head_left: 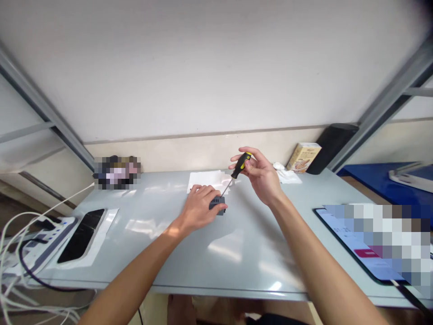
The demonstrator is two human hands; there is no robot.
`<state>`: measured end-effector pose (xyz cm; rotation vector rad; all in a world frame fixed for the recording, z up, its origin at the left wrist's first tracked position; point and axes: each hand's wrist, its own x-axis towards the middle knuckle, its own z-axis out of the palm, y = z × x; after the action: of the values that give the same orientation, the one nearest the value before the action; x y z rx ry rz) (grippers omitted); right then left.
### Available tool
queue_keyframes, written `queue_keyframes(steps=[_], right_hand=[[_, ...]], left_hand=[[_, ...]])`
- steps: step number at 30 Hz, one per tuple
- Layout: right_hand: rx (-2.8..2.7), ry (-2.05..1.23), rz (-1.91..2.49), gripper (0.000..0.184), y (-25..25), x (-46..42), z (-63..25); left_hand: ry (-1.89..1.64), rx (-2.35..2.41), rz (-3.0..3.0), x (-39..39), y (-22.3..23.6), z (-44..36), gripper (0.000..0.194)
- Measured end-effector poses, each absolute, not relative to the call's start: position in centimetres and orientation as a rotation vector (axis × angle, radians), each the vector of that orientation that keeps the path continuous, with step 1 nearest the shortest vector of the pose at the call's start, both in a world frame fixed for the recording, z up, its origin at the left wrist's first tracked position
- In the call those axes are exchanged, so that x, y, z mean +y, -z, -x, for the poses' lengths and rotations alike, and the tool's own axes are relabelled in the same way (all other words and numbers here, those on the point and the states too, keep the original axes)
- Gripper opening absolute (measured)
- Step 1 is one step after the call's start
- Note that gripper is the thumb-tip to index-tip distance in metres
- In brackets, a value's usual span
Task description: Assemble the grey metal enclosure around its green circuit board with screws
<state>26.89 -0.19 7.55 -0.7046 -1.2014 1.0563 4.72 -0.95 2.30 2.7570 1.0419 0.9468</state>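
My left hand (202, 208) is closed around a small dark grey slotted box (221, 199), pressing it against the grey tabletop (182, 262). Its fingers cover the box's left part. Above and to the right, my right hand (262, 174) grips a screwdriver (241, 165) by its black and yellow handle, with some fingers stretched out. The screwdriver is tilted, and its thin shaft runs down left to the top of the box. Whether the tip sits in a screw is too small to tell.
White paper (206, 178) lies behind the box. At the back right are crumpled tissue (287, 175), a carton (304, 158) and a black cylinder (333, 146). A tablet (352, 243) lies right; a phone (83, 234) and a power strip (56, 241) with tangled cables lie left.
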Motion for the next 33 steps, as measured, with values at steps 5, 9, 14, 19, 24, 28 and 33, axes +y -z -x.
queue_keyframes(steps=[5,9,14,19,24,28,33], right_hand=[[-1.152,-0.922,0.756,0.022,-7.17,0.13,-27.27],[-1.177,-0.953,0.780,0.033,-7.18,0.26,-27.53],[-1.172,-1.007,0.774,0.032,-6.84,0.45,-27.44],[-1.156,-0.877,0.810,0.032,-6.83,0.40,-27.52],[-1.186,-1.057,0.744,0.041,-7.10,0.00,-27.70],[-1.163,-0.926,0.787,0.035,-6.57,0.27,-27.31],[-1.207,-0.995,0.732,0.046,-6.82,0.05,-27.36]], left_hand=[[-0.961,1.039,-2.756,-0.95,-2.26,-4.69,0.017],[-0.952,1.030,-2.756,-0.89,-2.20,-4.62,0.018],[-0.941,1.050,-2.753,-0.86,-2.17,-4.62,0.017],[-0.947,1.047,-2.753,-0.87,-2.09,-4.58,0.019],[-0.949,1.056,-2.752,-0.98,-2.21,-4.65,0.019],[-0.955,1.055,-2.762,-1.01,-2.30,-4.66,0.018],[-0.971,1.034,-2.776,-0.90,-2.25,-4.58,0.018]])
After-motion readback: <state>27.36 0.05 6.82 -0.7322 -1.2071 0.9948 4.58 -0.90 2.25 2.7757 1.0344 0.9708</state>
